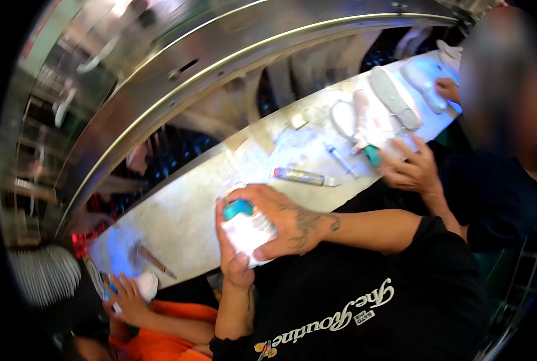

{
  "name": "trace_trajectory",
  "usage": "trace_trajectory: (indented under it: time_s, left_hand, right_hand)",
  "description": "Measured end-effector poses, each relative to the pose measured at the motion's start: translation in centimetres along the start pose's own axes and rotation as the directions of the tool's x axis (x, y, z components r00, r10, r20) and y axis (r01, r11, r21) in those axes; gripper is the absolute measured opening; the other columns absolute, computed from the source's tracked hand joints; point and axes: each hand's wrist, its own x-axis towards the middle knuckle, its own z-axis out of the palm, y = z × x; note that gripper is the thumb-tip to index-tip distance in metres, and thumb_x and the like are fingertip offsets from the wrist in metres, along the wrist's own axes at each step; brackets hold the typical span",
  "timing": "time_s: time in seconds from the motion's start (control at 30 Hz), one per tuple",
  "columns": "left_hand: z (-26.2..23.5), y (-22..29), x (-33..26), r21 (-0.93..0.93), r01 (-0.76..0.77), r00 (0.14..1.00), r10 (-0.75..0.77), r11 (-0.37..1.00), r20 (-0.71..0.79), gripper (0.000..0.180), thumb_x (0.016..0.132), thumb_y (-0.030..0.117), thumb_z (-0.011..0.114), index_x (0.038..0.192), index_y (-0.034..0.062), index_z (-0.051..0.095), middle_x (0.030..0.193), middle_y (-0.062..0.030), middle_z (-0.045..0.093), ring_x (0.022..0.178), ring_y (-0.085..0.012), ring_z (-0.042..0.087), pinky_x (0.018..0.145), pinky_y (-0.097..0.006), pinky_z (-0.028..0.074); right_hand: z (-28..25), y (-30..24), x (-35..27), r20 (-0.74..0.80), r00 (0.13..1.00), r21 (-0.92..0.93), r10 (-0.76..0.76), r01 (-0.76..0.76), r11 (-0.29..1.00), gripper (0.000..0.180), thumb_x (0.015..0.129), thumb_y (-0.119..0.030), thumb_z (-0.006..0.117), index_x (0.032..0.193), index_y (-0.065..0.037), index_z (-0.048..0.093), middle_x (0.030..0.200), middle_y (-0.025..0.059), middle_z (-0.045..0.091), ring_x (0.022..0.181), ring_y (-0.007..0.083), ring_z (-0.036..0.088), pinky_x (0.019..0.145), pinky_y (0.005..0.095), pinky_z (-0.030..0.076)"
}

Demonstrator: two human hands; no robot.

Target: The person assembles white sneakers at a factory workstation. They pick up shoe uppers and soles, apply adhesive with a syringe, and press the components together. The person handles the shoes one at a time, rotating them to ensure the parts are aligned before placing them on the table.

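Clasping the white shoe [248, 238] from both sides, the left hand [235, 269] and right hand [289, 224] hold it at the near edge of the bench [184, 234] — a loosened thumb could drop it, a rightward swing could knock the tube [301, 176].

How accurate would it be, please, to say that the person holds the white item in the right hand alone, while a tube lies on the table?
Not quite: the right hand is not alone. The head view shows the left hand holding the white item too, while a tube lies on the table.
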Motion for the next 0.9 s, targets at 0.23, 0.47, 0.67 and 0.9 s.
trace_trajectory:
  time_s: [0.23,0.47,0.67,0.9]
  left_hand:
    - [-2.0,0.8,1.3,-0.081,-0.086,0.996,0.085,0.993,-0.022,0.123,0.080,0.051,0.074,0.178,0.0105,0.012,0.171,-0.0254,0.035,0.156,-0.0434,0.042,0.129,-0.056,0.035]
    - [-1.1,1.9,-0.1,0.029,-0.135,0.991,0.134,0.990,0.030,0.114,0.086,0.046,0.071,0.177,0.0061,0.014,0.167,-0.0273,0.042,0.150,-0.0443,0.049,0.125,-0.056,0.042]
    - [-0.9,0.9,-1.2,0.124,-0.147,0.989,0.147,0.981,0.017,0.110,0.088,0.052,0.064,0.175,0.0030,0.018,0.165,-0.0281,0.042,0.150,-0.0442,0.050,0.124,-0.056,0.042]
    - [-0.4,-0.3,-0.5,0.310,-0.286,0.957,0.287,0.907,0.043,0.101,0.097,0.057,0.054,0.173,-0.0019,0.023,0.169,-0.0272,0.038,0.154,-0.0452,0.045,0.128,-0.057,0.036]
  right_hand:
    - [1.2,-1.1,1.4,-0.013,0.992,-0.090,0.128,-0.129,0.988,0.106,0.087,-0.058,0.081,0.172,-0.018,0.032,0.162,0.0299,0.042,0.151,0.0518,0.039,0.127,0.0577,0.030]
    - [1.8,1.4,-0.7,-0.041,0.999,-0.086,0.001,-0.005,0.996,0.117,0.087,-0.066,0.081,0.175,-0.015,0.025,0.167,0.0366,0.034,0.156,0.0539,0.034,0.129,0.0556,0.029]
    - [0.2,-0.1,-2.5,-0.010,1.000,0.040,-0.024,0.025,0.999,0.111,0.090,-0.058,0.082,0.176,-0.015,0.025,0.166,0.0343,0.036,0.155,0.0520,0.037,0.128,0.0542,0.033]
    - [-3.5,6.6,-6.3,-0.430,0.899,-0.197,-0.082,-0.005,0.980,0.092,0.093,-0.041,0.085,0.164,-0.001,0.041,0.152,0.0272,0.053,0.142,0.0416,0.054,0.121,0.0479,0.044]
